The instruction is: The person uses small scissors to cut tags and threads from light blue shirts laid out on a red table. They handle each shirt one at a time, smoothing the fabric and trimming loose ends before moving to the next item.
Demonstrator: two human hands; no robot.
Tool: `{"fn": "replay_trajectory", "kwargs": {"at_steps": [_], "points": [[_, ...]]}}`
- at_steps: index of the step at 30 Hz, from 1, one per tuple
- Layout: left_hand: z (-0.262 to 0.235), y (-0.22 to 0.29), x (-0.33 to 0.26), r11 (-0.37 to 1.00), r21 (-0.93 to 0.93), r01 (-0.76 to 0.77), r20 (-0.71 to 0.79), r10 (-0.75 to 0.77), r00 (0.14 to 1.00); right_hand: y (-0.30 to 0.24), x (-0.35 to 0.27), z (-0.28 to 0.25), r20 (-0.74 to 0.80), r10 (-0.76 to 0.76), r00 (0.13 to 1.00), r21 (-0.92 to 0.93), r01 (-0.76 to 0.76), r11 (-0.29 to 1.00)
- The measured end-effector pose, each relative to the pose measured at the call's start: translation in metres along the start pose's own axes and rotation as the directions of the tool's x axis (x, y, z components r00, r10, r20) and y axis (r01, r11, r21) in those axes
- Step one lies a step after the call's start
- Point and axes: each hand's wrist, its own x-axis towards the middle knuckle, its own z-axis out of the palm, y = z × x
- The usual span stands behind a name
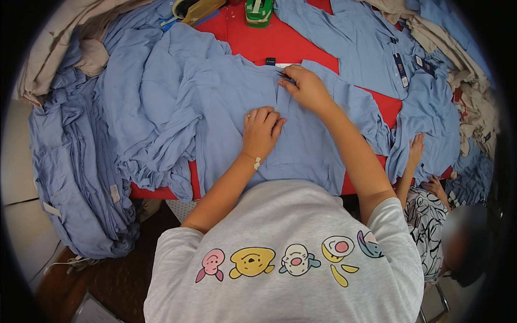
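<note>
Head view shows a light-blue shirt (301, 142) spread in the middle of the frame on a red table (299, 46), directly under the person's two hands. The left hand (261, 129) rests at the centre of the shirt, palm down, fingers bent and loosely together, just beside the front opening; whether it pinches any cloth cannot be told. Above and to its right, the right hand (307, 89) lies at the shirt's upper edge, near the dark neck label (270, 61), thumb and fingers closed on a small dark object (285, 76) too small to identify. The two hands are near each other but apart.

More blue garments (145, 102) are heaped at the left of the frame, touching the shirt's left side. A green object (259, 13) sits at the top centre. At the right, a co-worker's hand (416, 151) touches another blue garment (428, 113).
</note>
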Motion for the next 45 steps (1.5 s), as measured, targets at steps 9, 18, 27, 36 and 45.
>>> {"fn": "replay_trajectory", "kwargs": {"at_steps": [9,18,27,36,45], "points": [[0.002,0.0,-0.001,0.999,-0.018,-0.028,0.033,0.028,0.999,-0.005,-0.01,0.025,-0.206,-0.125,0.971,-0.086,0.109,0.99],[-0.013,0.003,-0.021,1.0,-0.03,0.002,0.035,-0.001,0.999,0.017,-0.007,0.034,-0.186,-0.269,0.945,-0.221,0.226,0.949],[-0.113,0.036,-0.224,0.997,-0.03,0.075,0.524,-0.048,0.85,0.017,-0.005,0.04,-0.147,-0.299,0.943,-0.412,0.217,0.885],[-0.046,0.035,-0.317,-0.272,-0.442,0.855,0.818,-0.514,0.259,0.011,-0.009,0.043,-0.211,-0.373,0.904,-0.371,0.279,0.886],[0.058,0.036,-0.315,-0.577,-0.729,0.369,0.683,-0.574,0.452,0.01,-0.015,0.06,-0.293,-0.352,0.889,-0.476,0.184,0.86]]}}
